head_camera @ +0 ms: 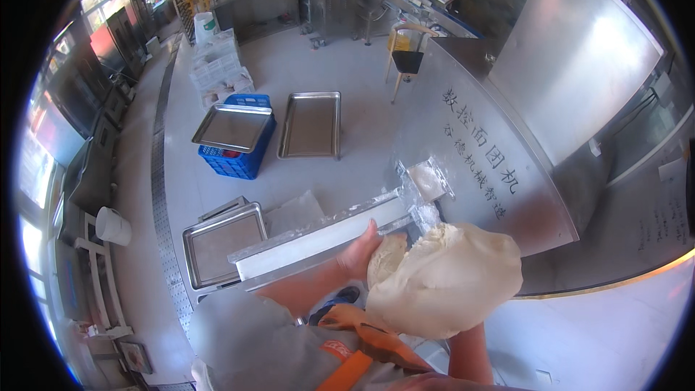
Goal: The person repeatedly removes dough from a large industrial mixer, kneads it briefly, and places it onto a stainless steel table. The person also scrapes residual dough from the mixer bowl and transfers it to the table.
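A large, pale mass of dough [450, 279] is held up before me, beside the floury outlet [426, 182] of a steel dough machine [467, 136]. My left hand [362, 252] holds the dough's left side, where a smaller lobe [386, 260] bulges; its thumb points up and its fingers are partly hidden. From below, my right forearm comes up to the dough, which rests on my right hand; that hand is hidden behind it. A white conveyor belt [320, 240] with floury metal edges runs from the outlet to the lower left, past my left hand.
Metal trays lie on the floor [309, 125], on a blue plastic crate [233, 127], and left of the belt's end [225, 244]. Farther off stand clear plastic bins [220, 70] and a wooden chair [407, 60]. A white bucket [113, 226] is at the left, near a drain channel [161, 98].
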The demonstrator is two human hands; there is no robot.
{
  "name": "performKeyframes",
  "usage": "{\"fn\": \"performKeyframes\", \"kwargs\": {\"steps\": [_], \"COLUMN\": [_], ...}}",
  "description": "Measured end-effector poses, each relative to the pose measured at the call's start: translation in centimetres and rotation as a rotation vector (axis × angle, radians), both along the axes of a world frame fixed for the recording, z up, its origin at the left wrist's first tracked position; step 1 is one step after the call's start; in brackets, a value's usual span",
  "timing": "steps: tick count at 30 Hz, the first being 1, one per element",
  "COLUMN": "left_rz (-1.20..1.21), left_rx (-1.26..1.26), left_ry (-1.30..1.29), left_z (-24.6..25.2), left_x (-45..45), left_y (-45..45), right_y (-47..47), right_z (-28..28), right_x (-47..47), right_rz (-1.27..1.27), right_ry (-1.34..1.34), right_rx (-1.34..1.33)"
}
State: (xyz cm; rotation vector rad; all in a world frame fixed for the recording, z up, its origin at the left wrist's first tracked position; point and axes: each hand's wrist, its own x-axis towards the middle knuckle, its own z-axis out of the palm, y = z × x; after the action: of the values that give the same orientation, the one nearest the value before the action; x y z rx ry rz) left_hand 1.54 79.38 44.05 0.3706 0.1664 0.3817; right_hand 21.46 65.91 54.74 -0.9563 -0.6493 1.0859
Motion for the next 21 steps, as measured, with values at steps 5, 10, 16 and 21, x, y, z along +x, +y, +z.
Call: {"fn": "performKeyframes", "kwargs": {"steps": [5,10,16,21], "left_rz": [-0.123,-0.195,0.301,0.635], "left_rx": [0.563,0.436,1.111,0.132], "left_ry": [0.097,0.124,0.190,0.261], "left_z": [7.3,6.4,5.9,8.8], "left_x": [0.5,0.5,2.2,3.3], "left_y": [-0.2,-1.4,2.9,7.0], "right_y": [2.6,5.4,11.0,18.2], "right_z": [0.2,1.7,7.6,11.5], "right_x": [2.4,2.0,1.4,4.2], "right_rz": [0.100,0.177,0.329,0.607], "right_ry": [0.138,-0.313,-1.030,-0.111], "right_rx": [-0.039,-0.248,-0.355,-0.197]}}
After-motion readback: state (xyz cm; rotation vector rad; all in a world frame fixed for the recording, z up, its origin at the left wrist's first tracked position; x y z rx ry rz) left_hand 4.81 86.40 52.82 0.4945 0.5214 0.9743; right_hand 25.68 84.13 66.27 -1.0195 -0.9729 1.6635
